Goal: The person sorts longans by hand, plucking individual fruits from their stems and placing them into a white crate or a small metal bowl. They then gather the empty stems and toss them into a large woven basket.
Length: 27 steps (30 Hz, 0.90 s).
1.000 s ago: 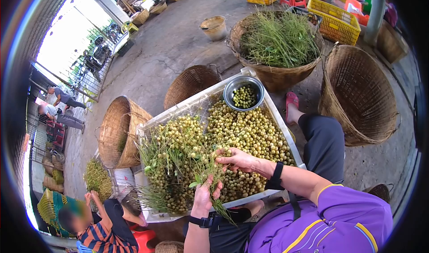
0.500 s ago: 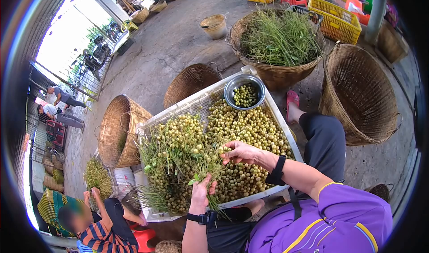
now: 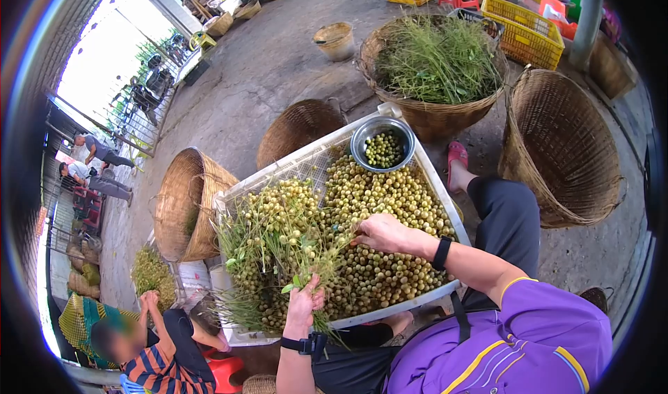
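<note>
My left hand [image 3: 304, 301] is closed around a bunch of green fruit stems [image 3: 321, 272] above the front edge of a white plastic crate [image 3: 390, 317]. My right hand [image 3: 384, 234] is over the loose fruits, its fingers curled and pointing down to the left; what they hold, if anything, is hidden. Small round yellow-green fruits [image 3: 407, 206] fill the crate's right part. Stemmed clusters of the same fruit [image 3: 268, 220] are heaped on the left. A metal bowl [image 3: 356, 150] with some greener fruits stands at the crate's far corner.
Wicker baskets surround the crate: one heaped with stems [image 3: 438, 67], others at the right [image 3: 563, 150], behind [image 3: 296, 130] and left [image 3: 184, 206]. A person in a striped shirt [image 3: 163, 359] sits at lower left, hands at another fruit pile [image 3: 152, 277]. A bucket [image 3: 335, 43] stands behind.
My right hand has moved right and slightly down, away from the bunch, turning its back upward. My left hand has shifted slightly left and still grips the stems.
</note>
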### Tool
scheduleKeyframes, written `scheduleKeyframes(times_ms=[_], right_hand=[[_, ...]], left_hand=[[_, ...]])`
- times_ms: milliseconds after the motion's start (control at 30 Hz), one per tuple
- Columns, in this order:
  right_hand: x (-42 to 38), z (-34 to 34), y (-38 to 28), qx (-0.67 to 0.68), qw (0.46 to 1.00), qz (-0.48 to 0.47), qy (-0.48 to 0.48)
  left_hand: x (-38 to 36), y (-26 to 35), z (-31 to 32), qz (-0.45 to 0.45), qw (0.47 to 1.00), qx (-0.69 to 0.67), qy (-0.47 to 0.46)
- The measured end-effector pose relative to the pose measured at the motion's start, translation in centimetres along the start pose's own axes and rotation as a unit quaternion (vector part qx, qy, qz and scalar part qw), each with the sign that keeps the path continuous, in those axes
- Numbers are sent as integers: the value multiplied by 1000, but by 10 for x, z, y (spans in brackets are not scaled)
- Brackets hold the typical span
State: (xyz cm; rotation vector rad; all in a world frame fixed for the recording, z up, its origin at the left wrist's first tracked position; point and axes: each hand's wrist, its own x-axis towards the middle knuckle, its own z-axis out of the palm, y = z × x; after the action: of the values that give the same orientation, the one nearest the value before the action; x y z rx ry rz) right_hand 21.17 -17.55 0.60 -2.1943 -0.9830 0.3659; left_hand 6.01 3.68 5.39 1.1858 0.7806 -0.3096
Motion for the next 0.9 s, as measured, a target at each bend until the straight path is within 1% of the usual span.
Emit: scheduleKeyframes(times_ms=[33,67,133,200,267,300,367,400,467,500,533,600,667,700,733,800,833,867,900], right_hand=[[-1,6,4,12,999,-19,36],[1,9,5,12,999,-20,37],[4,13,4,23,999,13,22],[5,13,4,9,1000,13,15],[5,10,2,-49,998,-42,21],[5,9,5,-49,998,-41,22],[3,8,11,19,986,-110,123],[5,11,12,19,986,-111,123],[12,21,15,165,976,35,142],[14,21,15,349,928,116,60],[14,23,14,473,875,105,9],[11,30,10,599,788,99,-103],[12,37,3,625,747,132,-183],[6,28,-9,609,762,141,-168],[5,26,-15,610,764,118,-177],[7,32,-20,688,705,55,-165],[7,32,-18,688,705,55,-165],[9,31,-15,655,739,39,-153],[10,31,-11,622,770,22,-139]], left_hand=[[2,-2,-3,5,1000,27,1],[1,-3,-3,6,1000,27,1],[-9,0,7,-16,999,30,0],[-9,-2,3,-26,999,44,6],[-16,1,3,-1,1000,16,-21],[-17,1,0,-2,1000,17,-21],[-20,1,-12,-25,991,-103,-84],[-20,-2,-16,-25,991,-104,-84],[-16,-7,-22,-70,983,-130,-111],[-18,-5,-18,-69,983,-130,-112],[-20,-3,-11,-75,984,-113,-114],[-18,-5,-1,-83,985,-94,-116],[-12,-8,5,-105,983,-97,-115],[-16,-3,15,-84,985,-84,-129],[-11,-6,13,-83,985,-85,-129],[4,-13,9,-92,970,-115,-193],[4,-13,11,-99,977,-98,-161],[4,-13,11,-100,977,-98,-161],[5,-13,11,-109,972,-103,-183]])
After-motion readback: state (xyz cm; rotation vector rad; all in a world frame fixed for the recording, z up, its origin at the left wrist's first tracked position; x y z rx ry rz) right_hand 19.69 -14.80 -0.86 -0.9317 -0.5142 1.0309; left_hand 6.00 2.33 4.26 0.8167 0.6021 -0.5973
